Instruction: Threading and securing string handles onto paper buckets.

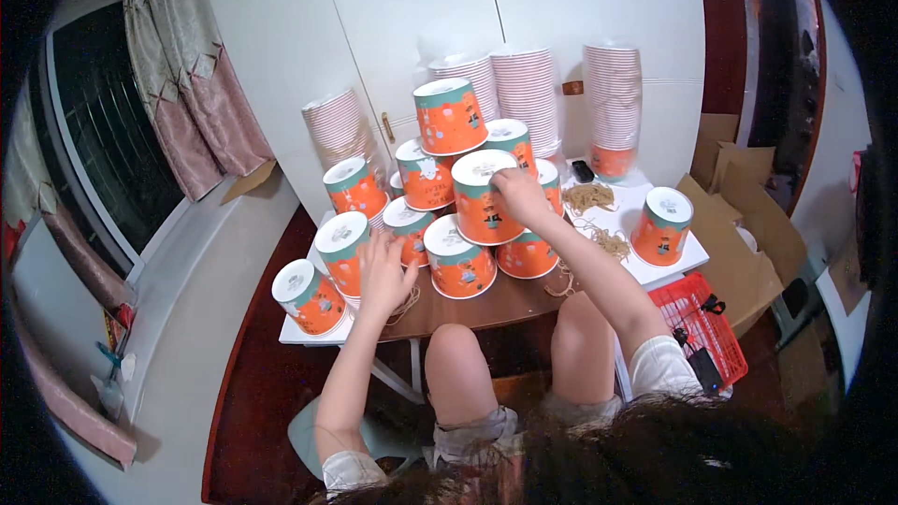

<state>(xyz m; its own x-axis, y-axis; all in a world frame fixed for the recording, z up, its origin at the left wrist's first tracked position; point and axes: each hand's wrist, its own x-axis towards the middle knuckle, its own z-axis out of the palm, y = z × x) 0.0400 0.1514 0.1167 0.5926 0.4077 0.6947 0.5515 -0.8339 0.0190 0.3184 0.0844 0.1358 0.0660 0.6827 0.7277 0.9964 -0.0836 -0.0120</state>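
Note:
Orange paper buckets with green bands and pale bases stand upside down in a pile on the table. My right hand (520, 196) grips an upturned paper bucket (485, 210) by its upper right side, in front of the pile. Whether that bucket rests on the ones below I cannot tell. My left hand (384, 271) has its fingers apart, beside an upturned bucket (341, 245) at the left and in front of a smaller-looking bucket (409, 224). A front bucket (460, 266) stands between my hands. Highest in the pile is another bucket (449, 122).
Tall bagged stacks of buckets (524, 98) line the back by white cabinet doors. Single upturned buckets stand at the left corner (313, 301) and right end (662, 234). Tan cords (589, 196) lie on the table's right. A red crate (692, 318) and cardboard boxes (748, 243) sit at right.

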